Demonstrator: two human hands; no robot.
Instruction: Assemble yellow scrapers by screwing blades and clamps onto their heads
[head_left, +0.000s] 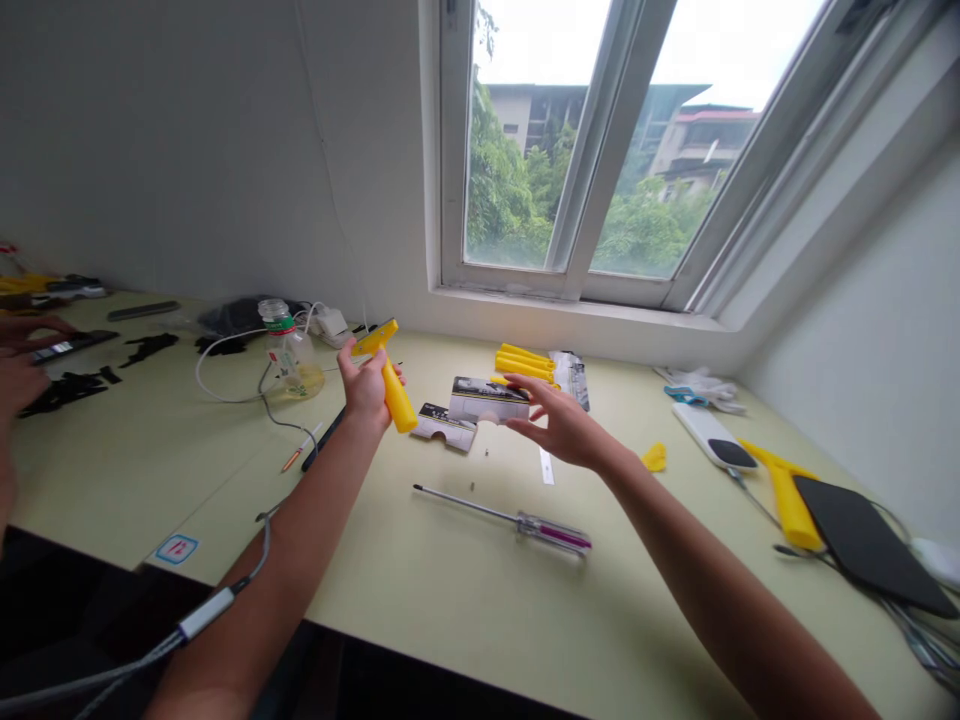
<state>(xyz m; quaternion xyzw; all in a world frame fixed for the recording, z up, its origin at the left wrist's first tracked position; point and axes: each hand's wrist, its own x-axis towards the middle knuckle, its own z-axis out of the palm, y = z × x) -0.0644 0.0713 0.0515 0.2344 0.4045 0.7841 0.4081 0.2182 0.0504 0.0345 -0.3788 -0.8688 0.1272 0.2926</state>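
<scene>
My left hand (365, 385) is closed around a yellow scraper (399, 398), its T-shaped head up and its handle slanting down to the right. My right hand (559, 420) has its fingers and thumb at the right end of a grey and black cardboard sleeve (487, 398), gripping it by the edges. Partly beneath that sleeve lies a second printed card sleeve (444, 428) with a notch in its edge. Nearer to me a screwdriver (517, 520) with a clear and purple handle rests on the table, with two tiny screws (472, 486) beyond its shaft.
Several yellow handles (525, 362) lie by a plastic packet (571, 378) under the window. A thin white strip (546, 466) is near my right hand. To the left stands an open bottle (291, 355); to the right are another yellow scraper (787, 495), cables and a black phone-like slab (870, 540).
</scene>
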